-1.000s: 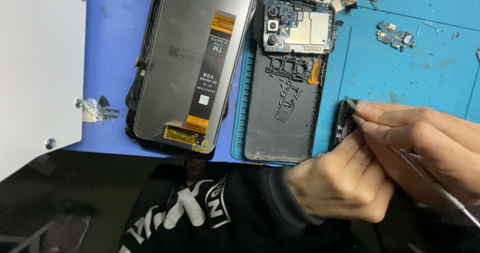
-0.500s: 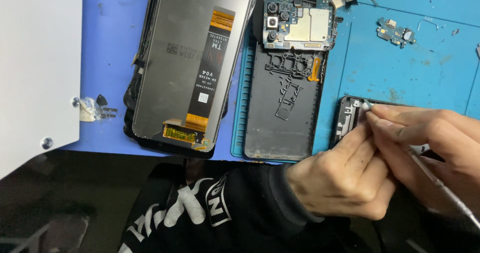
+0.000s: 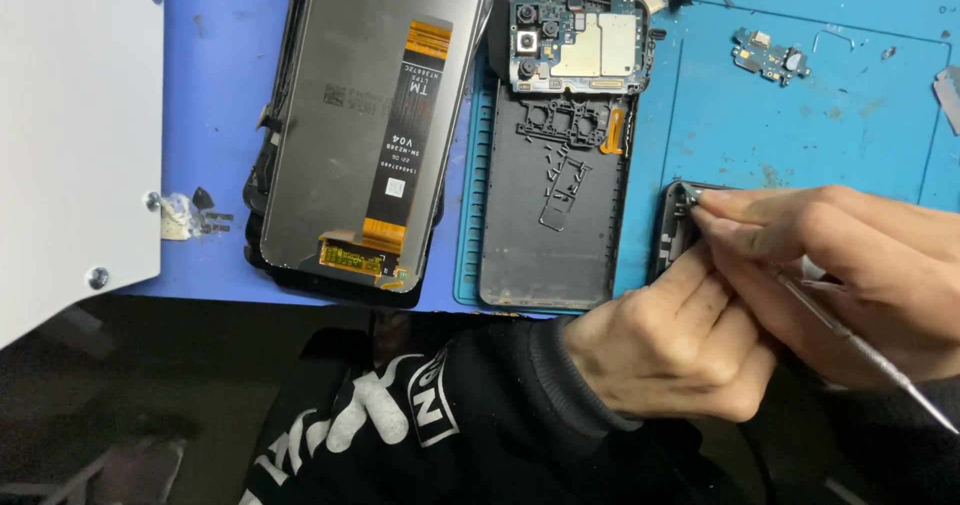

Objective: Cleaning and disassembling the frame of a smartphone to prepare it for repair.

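Note:
My left hand (image 3: 670, 350), in a black sleeve, curls around the lower edge of a small dark phone part (image 3: 673, 227) that lies on the teal work mat (image 3: 800, 130). My right hand (image 3: 850, 265) reaches in from the right. Its fingertips pinch the part's top corner, and it grips a thin metal tool (image 3: 870, 365) whose shaft runs down to the lower right. Most of the part is hidden under both hands.
A dark phone frame (image 3: 545, 225) with a circuit board (image 3: 580, 45) at its top lies left of the hands. A face-down display panel (image 3: 370, 125) with an orange flex cable lies further left on a blue mat (image 3: 215, 85). A white panel (image 3: 70, 115) is at far left, and a small board (image 3: 770, 60) at top right.
My right fingertips have slid up to the top corner of the dark part, which now shows a little more. My left hand has stayed in place.

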